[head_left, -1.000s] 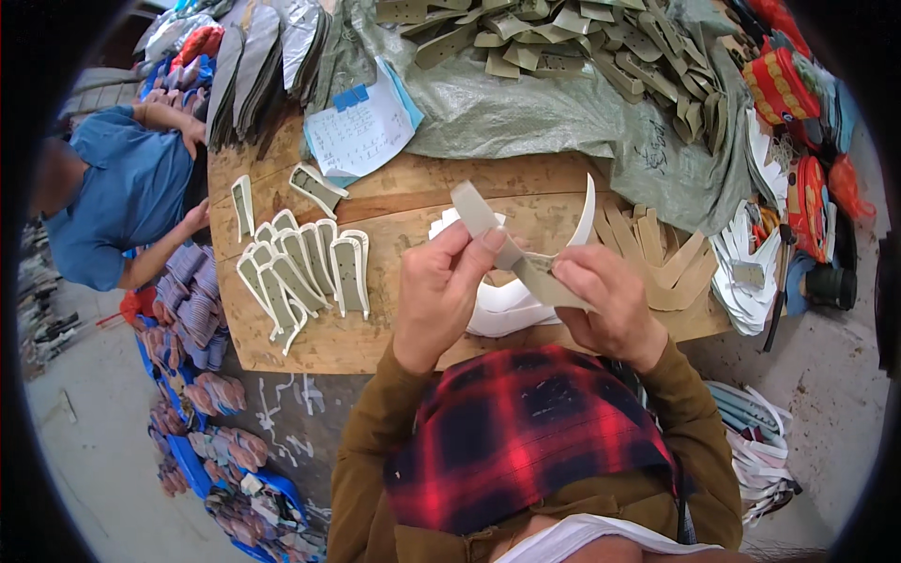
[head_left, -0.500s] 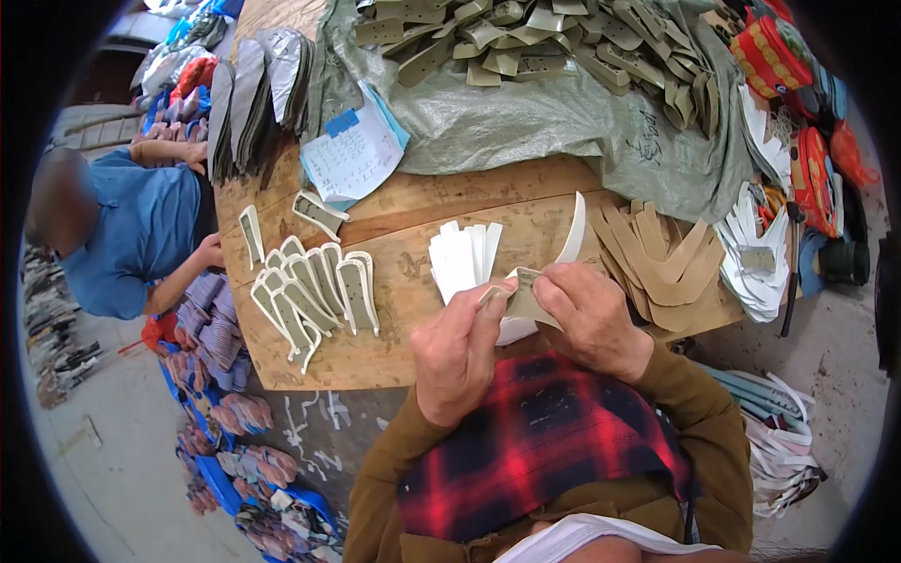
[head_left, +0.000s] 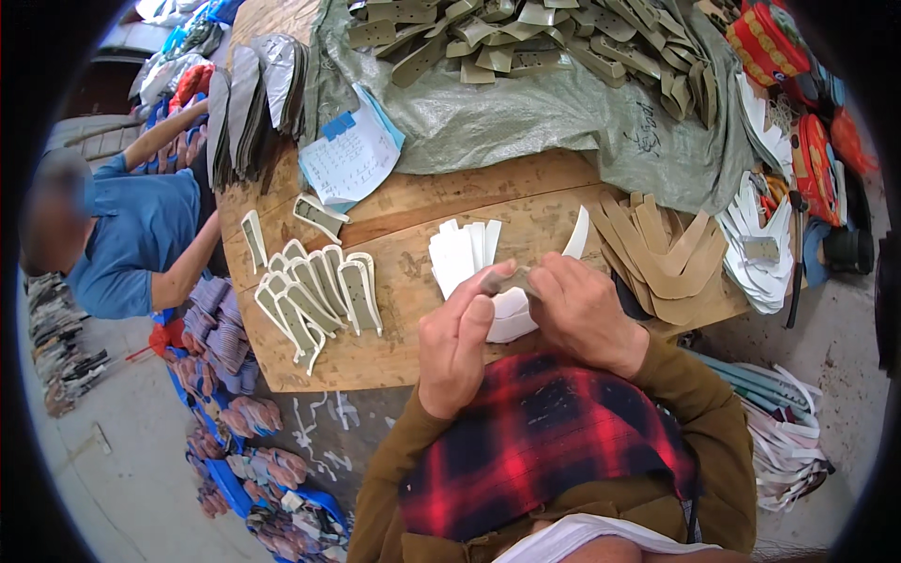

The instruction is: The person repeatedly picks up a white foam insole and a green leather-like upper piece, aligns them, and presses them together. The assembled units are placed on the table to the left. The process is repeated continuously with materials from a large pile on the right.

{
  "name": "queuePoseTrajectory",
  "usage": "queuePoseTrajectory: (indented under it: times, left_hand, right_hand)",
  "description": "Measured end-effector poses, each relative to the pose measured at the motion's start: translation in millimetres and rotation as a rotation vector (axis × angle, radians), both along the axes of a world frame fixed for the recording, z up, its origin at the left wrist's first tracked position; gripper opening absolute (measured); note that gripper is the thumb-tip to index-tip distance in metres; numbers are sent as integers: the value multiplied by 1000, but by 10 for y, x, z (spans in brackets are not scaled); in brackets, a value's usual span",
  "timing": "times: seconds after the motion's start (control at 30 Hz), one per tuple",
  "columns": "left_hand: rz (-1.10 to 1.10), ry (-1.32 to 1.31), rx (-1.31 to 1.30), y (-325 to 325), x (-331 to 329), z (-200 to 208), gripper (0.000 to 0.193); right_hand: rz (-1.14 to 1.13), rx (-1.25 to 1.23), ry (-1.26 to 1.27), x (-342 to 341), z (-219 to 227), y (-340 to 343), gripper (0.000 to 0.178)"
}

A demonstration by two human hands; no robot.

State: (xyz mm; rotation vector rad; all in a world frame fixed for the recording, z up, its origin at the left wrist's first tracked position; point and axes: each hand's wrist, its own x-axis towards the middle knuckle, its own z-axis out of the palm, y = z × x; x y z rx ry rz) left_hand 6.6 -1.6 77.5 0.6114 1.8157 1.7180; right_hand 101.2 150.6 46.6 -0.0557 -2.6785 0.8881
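Observation:
Close to the table's near edge, an olive-grey curved heel-like piece (head_left: 510, 280) is pinched between both my hands. My left hand (head_left: 454, 342) grips its left end with thumb and fingers. On the other end, my right hand (head_left: 587, 314) is closed, hiding much of the piece. A curved white strip (head_left: 577, 233) shows just beyond my right fingers; I cannot tell whether it is joined to the piece. Below my fingers lie white curved pieces (head_left: 510, 319). Flat white strips (head_left: 460, 255) are fanned out past my left hand. Several olive pieces with white edging (head_left: 314, 293) lie grouped on the left.
Tan V-shaped pieces (head_left: 678, 267) lie to the right, with white strips (head_left: 753, 249) beyond. A green sack (head_left: 507, 141) bears a heap of olive pieces (head_left: 563, 42). Handwritten paper (head_left: 349, 161) and grey stacks (head_left: 249, 113) lie far left, near a person in blue (head_left: 141, 225).
My hands have turned the olive-grey piece, and its pale lower edge is now covered. My right hand has shifted slightly. The person at the left has stretched an arm away past the grey stacks.

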Motion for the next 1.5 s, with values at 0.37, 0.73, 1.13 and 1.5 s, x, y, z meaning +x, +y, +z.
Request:
queuePoseTrajectory:
  times: [0.37,0.73,1.13,1.5]
  left_hand:
    - [10,122,23,44,-118,-137,18]
    - [84,-169,99,290,-316,-170,28]
    - [-440,-456,-205,-87,-261,-276,22]
    - [-168,683,102,-60,-367,-368,40]
  right_hand:
    - [141,-686,-299,-49,420,94,39]
    - [209,-665,-286,-45,241,59,41]
    - [192,-522,-221,11,111,145,33]
    - [-186,-633,13,-15,107,171,32]
